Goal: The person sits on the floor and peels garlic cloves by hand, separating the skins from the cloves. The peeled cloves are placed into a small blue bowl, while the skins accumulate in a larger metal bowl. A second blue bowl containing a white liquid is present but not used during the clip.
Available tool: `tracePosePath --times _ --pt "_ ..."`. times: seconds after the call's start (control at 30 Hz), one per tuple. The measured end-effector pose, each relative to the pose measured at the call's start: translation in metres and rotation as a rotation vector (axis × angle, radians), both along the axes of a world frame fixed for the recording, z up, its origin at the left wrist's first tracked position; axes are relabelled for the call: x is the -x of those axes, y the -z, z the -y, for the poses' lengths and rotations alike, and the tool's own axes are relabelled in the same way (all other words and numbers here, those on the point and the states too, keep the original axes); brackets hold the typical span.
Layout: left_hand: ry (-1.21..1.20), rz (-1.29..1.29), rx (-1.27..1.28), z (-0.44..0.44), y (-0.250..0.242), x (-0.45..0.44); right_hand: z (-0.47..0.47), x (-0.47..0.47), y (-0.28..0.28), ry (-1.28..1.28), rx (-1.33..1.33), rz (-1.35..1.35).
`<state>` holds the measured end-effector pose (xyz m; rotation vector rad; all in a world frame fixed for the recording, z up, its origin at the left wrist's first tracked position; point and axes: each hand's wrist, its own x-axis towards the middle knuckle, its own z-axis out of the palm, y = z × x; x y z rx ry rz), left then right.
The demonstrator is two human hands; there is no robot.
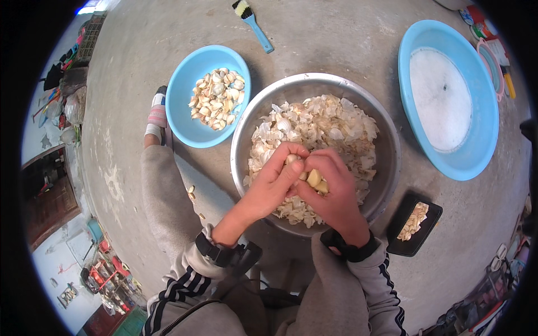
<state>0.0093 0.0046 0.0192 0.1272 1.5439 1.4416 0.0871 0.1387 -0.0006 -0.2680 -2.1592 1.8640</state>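
Both hands meet over a wide metal basin [393,126] heaped with papery garlic skins [332,117]. My left hand [273,185] pinches a garlic clove [291,158] between thumb and fingers. Curled close beside it, my right hand [332,180] has peeled yellowish garlic cloves [314,178] in its palm, and its fingertips meet those of the left. Some of what lies between the fingertips is hidden. Up and to the left of the hands, unpeeled garlic cloves [216,98] lie in a round blue plastic basin [178,113]. A small black tray [397,248] at the right holds more cloves [414,220].
A large blue basin [483,126] with white foamy contents stands at the right. A blue-handled brush [258,32] lies on the concrete floor at the top. A few stray cloves [191,192] lie near my left leg, whose foot [156,115] is beside the round blue basin.
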Motion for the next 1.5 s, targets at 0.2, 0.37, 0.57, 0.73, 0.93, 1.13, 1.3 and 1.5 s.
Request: tracePosePath --times 0.2,0.37,0.57,0.73,0.93,1.13,1.3,1.5 --pt "-0.339 0.068 0.034 -0.013 0.009 -0.014 0.008 0.004 0.004 0.006 -0.07 -0.072" --pt "-0.522 0.205 -0.008 -0.018 0.006 -0.02 0.014 0.007 0.007 0.057 -0.075 -0.113" --pt "-0.56 0.326 0.004 -0.018 0.001 -0.016 0.016 0.008 0.009 0.057 -0.102 -0.138" --pt "-0.617 0.378 0.026 -0.019 -0.003 -0.018 0.018 0.008 0.009 0.054 -0.101 -0.134" --pt "-0.494 0.348 -0.004 -0.014 0.002 -0.011 0.016 0.008 0.007 0.082 -0.05 -0.12" --pt "-0.471 0.34 0.027 -0.019 0.0 -0.011 0.012 0.006 0.005 0.019 -0.024 -0.057" --pt "-0.628 0.522 0.066 -0.017 -0.006 -0.002 0.016 0.006 0.008 0.049 -0.006 -0.122" --pt "-0.496 0.553 -0.075 -0.007 -0.006 0.007 0.003 0.001 -0.004 0.153 0.756 0.271"
